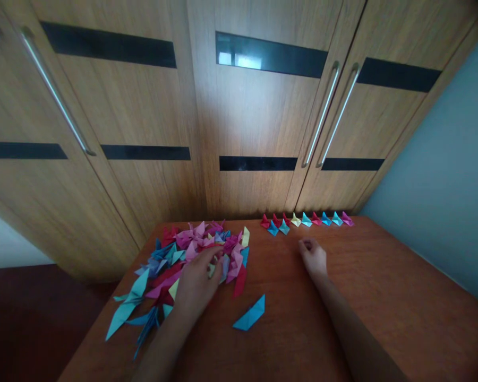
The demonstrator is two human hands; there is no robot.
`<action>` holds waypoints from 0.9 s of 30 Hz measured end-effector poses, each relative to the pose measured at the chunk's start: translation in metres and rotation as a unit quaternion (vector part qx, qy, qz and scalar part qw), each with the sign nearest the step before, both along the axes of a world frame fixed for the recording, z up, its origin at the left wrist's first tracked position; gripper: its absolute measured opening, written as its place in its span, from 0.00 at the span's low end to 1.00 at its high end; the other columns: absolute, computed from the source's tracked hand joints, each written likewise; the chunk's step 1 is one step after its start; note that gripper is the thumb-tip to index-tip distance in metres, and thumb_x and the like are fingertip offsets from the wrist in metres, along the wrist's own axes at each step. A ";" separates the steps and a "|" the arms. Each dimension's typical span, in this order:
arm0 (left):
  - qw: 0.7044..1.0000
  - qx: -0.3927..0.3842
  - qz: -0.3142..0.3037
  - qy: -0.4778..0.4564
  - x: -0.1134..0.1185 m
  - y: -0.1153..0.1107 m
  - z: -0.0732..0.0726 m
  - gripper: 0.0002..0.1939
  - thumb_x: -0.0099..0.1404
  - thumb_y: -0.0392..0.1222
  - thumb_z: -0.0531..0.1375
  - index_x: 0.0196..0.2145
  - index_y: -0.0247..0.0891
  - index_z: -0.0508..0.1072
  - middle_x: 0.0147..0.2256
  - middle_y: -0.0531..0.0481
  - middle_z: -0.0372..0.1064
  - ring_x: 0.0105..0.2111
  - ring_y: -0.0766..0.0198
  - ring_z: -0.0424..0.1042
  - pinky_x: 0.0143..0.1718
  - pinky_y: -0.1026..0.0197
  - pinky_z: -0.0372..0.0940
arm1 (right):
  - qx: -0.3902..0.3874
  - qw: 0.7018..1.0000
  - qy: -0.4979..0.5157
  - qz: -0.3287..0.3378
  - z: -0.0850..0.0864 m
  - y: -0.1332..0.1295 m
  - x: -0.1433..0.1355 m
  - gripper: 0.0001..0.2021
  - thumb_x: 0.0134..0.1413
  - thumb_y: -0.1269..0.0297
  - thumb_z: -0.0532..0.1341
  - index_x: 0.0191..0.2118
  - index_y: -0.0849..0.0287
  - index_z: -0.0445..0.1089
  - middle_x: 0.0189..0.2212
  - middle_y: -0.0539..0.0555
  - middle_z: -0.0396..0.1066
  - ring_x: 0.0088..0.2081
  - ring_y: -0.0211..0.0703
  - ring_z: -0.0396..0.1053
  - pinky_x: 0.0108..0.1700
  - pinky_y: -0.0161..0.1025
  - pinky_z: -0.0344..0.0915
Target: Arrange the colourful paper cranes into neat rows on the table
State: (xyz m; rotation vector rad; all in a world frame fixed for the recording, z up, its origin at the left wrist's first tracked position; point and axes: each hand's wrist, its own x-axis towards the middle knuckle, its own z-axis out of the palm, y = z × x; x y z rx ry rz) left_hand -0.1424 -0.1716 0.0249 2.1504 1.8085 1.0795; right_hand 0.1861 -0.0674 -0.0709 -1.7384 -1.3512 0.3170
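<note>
The left hand (pixel 197 278) is held over a multicoloured folded-paper heap (pixel 191 250), its grip unclear; the right hand (pixel 314 259) is curled closed over the reddish-brown wooden tabletop (pixel 295 313).

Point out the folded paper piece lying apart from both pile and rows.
The blue boat-shaped piece, alone on the tabletop, nearer the camera than the rows; the others sit grouped there or in the pile.
</note>
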 end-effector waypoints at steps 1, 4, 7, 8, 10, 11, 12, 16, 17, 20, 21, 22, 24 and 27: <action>1.000 0.008 0.024 0.007 -0.008 0.004 0.002 0.15 0.64 0.43 0.53 0.47 0.42 0.70 0.41 0.48 0.75 0.38 0.59 0.74 0.41 0.59 0.67 | 0.006 1.000 0.011 0.007 -0.001 -0.001 0.002 0.16 0.51 0.52 0.53 0.33 0.59 0.69 0.26 0.55 0.74 0.30 0.46 0.71 0.33 0.37 0.62; 0.996 0.002 0.073 0.054 -0.028 0.019 0.011 0.17 0.64 0.44 0.53 0.48 0.40 0.70 0.42 0.47 0.75 0.38 0.58 0.74 0.39 0.59 0.67 | 0.015 0.999 0.040 0.026 -0.004 -0.003 0.006 0.16 0.50 0.51 0.53 0.32 0.59 0.69 0.24 0.53 0.73 0.28 0.45 0.71 0.32 0.36 0.62; 0.985 -0.044 0.066 0.150 -0.035 0.036 0.019 0.16 0.65 0.44 0.51 0.48 0.39 0.70 0.43 0.45 0.74 0.41 0.57 0.73 0.41 0.59 0.66 | 0.020 0.997 0.063 0.042 -0.006 -0.001 0.008 0.17 0.49 0.51 0.53 0.32 0.59 0.69 0.22 0.52 0.72 0.26 0.44 0.70 0.30 0.36 0.62; 0.978 -0.067 0.062 0.187 -0.035 0.041 0.021 0.16 0.65 0.44 0.51 0.47 0.39 0.70 0.44 0.44 0.73 0.42 0.56 0.73 0.42 0.59 0.65 | 0.021 0.996 0.069 0.048 -0.007 0.000 0.008 0.17 0.49 0.50 0.54 0.32 0.59 0.69 0.22 0.52 0.72 0.26 0.44 0.70 0.30 0.36 0.62; 0.962 -0.108 0.052 0.245 -0.031 0.049 0.022 0.14 0.65 0.44 0.53 0.46 0.40 0.70 0.46 0.43 0.72 0.45 0.55 0.71 0.43 0.58 0.64 | 0.020 0.995 0.082 0.060 -0.007 0.001 0.009 0.16 0.49 0.50 0.54 0.32 0.59 0.69 0.21 0.51 0.71 0.25 0.44 0.70 0.29 0.36 0.62; 0.956 -0.121 0.046 0.262 -0.028 0.052 0.021 0.14 0.64 0.44 0.54 0.46 0.40 0.70 0.45 0.43 0.72 0.45 0.55 0.71 0.44 0.58 0.64 | 0.019 0.994 0.087 0.065 -0.007 0.002 0.009 0.16 0.49 0.50 0.54 0.31 0.58 0.69 0.21 0.51 0.71 0.25 0.44 0.70 0.29 0.35 0.62; 0.952 -0.130 0.042 0.273 -0.025 0.054 0.021 0.14 0.63 0.44 0.55 0.45 0.40 0.70 0.45 0.43 0.72 0.46 0.54 0.71 0.44 0.57 0.63 | 0.018 0.993 0.092 0.069 -0.007 0.002 0.008 0.16 0.49 0.51 0.54 0.31 0.58 0.69 0.21 0.51 0.71 0.25 0.44 0.70 0.28 0.35 0.62; 0.944 -0.149 0.037 0.291 -0.015 0.059 0.018 0.12 0.60 0.44 0.59 0.42 0.40 0.71 0.44 0.41 0.72 0.46 0.52 0.70 0.45 0.54 0.63 | 0.018 0.992 0.103 0.076 -0.007 0.003 0.008 0.15 0.49 0.52 0.54 0.32 0.58 0.69 0.21 0.52 0.72 0.25 0.44 0.70 0.28 0.35 0.62; 0.943 -0.153 0.035 0.294 -0.013 0.060 0.017 0.11 0.60 0.44 0.59 0.41 0.39 0.71 0.44 0.41 0.71 0.45 0.52 0.70 0.45 0.54 0.63 | 0.018 0.992 0.103 0.075 -0.006 0.003 0.008 0.15 0.49 0.52 0.54 0.32 0.58 0.69 0.22 0.52 0.72 0.26 0.44 0.70 0.29 0.35 0.63; 0.939 -0.161 0.027 0.302 -0.011 0.061 0.016 0.10 0.60 0.42 0.59 0.40 0.39 0.72 0.44 0.41 0.71 0.45 0.52 0.71 0.45 0.54 0.63 | 0.016 0.992 0.101 0.070 -0.006 0.003 0.007 0.14 0.49 0.53 0.55 0.32 0.58 0.68 0.23 0.52 0.73 0.27 0.45 0.71 0.30 0.35 0.63; 0.939 -0.162 0.025 0.304 -0.011 0.061 0.016 0.10 0.60 0.42 0.59 0.40 0.39 0.72 0.44 0.41 0.71 0.44 0.52 0.71 0.44 0.54 0.63 | 0.016 0.993 0.100 0.068 -0.007 0.003 0.007 0.14 0.49 0.53 0.55 0.32 0.58 0.69 0.23 0.52 0.73 0.27 0.45 0.71 0.31 0.35 0.63; 0.938 -0.161 0.023 0.306 -0.011 0.061 0.016 0.10 0.60 0.42 0.58 0.40 0.39 0.72 0.44 0.41 0.71 0.44 0.52 0.71 0.44 0.54 0.63 | 0.016 0.993 0.099 0.067 -0.007 0.003 0.007 0.14 0.49 0.53 0.55 0.32 0.58 0.69 0.23 0.52 0.73 0.27 0.45 0.71 0.31 0.35 0.63; 0.938 -0.159 0.020 0.309 -0.012 0.062 0.015 0.11 0.60 0.42 0.58 0.41 0.39 0.72 0.44 0.41 0.71 0.44 0.52 0.71 0.43 0.54 0.63 | 0.015 0.993 0.096 0.066 -0.007 0.004 0.007 0.14 0.49 0.53 0.55 0.32 0.58 0.69 0.23 0.52 0.73 0.27 0.45 0.72 0.32 0.36 0.64; 0.938 -0.153 0.021 0.311 -0.014 0.061 0.016 0.11 0.61 0.42 0.56 0.41 0.39 0.72 0.43 0.40 0.72 0.43 0.51 0.71 0.42 0.54 0.64 | 0.015 0.994 0.089 0.067 -0.007 0.004 0.007 0.13 0.49 0.54 0.55 0.31 0.57 0.69 0.23 0.52 0.73 0.28 0.45 0.72 0.32 0.36 0.64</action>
